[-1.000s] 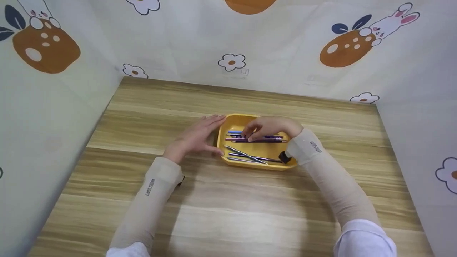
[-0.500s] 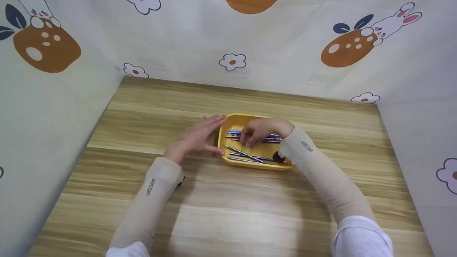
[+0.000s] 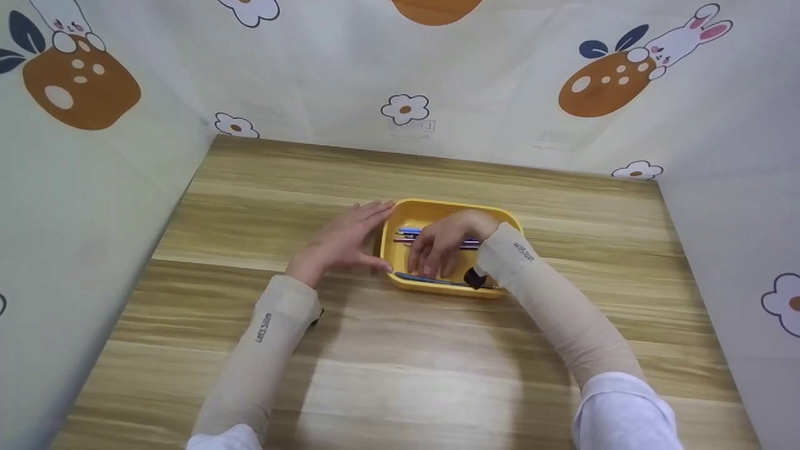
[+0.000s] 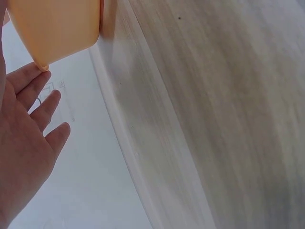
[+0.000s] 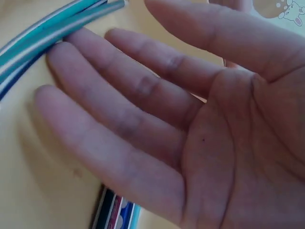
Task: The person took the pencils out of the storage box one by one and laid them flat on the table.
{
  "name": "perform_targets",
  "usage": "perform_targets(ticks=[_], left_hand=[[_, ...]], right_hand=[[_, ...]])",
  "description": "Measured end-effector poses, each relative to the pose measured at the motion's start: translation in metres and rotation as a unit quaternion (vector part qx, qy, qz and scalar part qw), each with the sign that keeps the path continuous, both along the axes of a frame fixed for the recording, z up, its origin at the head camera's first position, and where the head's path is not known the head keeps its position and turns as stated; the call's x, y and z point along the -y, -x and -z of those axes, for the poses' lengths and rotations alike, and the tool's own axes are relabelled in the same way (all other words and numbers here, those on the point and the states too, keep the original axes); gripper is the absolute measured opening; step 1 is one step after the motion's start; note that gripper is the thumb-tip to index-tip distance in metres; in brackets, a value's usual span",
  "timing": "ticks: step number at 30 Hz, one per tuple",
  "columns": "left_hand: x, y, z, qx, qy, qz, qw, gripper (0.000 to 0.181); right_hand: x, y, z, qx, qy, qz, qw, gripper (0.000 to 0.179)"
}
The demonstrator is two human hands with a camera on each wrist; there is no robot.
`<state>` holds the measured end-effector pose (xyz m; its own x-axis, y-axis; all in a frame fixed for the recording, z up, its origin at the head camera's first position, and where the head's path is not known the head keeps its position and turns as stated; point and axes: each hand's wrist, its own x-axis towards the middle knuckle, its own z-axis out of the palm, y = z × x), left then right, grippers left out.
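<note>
A yellow plastic tray with pencils in it sits on the table. My left hand spans its left end, thumb by the near corner and fingertips at the far one. In the left wrist view, straight fingers touch the lip of the tray. Inside the tray, my right hand reaches down toward the near wall. Its fingertips meet the near pencils, which lie bunched along that wall; the right wrist view shows these teal striped pencils against the straight fingers. Behind the hand lies another group of pencils, partly hidden.
The wood-grain table extends around the tray. A pale cloth printed with flowers, oranges and rabbits walls off the back and both sides. A black wrist camera hangs low inside the tray under the right wrist.
My right hand has come from the far pencils to the near side, its fingers straightening. The near pencils, crossed before, now lie together along the near wall. The left hand stays put.
</note>
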<state>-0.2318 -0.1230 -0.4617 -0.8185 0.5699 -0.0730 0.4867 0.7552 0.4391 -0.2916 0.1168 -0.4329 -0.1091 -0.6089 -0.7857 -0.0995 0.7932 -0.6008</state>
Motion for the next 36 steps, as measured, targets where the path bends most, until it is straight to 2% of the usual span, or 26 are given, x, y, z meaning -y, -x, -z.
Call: perform_targets(ticks=[9, 15, 23, 30, 36], left_hand=[[-0.002, 0.000, 0.002, -0.022, 0.002, 0.014, 0.9997, 0.116], [-0.004, 0.000, 0.001, -0.013, 0.004, 0.008, 0.9999, 0.115], [-0.004, 0.000, 0.000, -0.004, 0.008, 0.004, 1.0000, 0.115], [-0.002, 0.001, 0.001, -0.012, 0.006, 0.007, 0.9999, 0.117], [0.000, 0.001, 0.001, -0.018, 0.001, 0.011, 0.9998, 0.116]], right_hand=[[0.000, -0.002, 0.000, 0.039, -0.004, -0.038, 0.9985, 0.039], [-0.001, -0.003, 0.000, 0.041, 0.004, -0.053, 0.9977, 0.032], [0.001, -0.004, -0.003, 0.004, 0.010, -0.061, 0.9981, 0.014], [0.000, -0.004, -0.007, -0.008, 0.012, -0.034, 0.9993, 0.014], [-0.002, -0.001, -0.013, -0.042, 0.038, -0.020, 0.9982, 0.011]])
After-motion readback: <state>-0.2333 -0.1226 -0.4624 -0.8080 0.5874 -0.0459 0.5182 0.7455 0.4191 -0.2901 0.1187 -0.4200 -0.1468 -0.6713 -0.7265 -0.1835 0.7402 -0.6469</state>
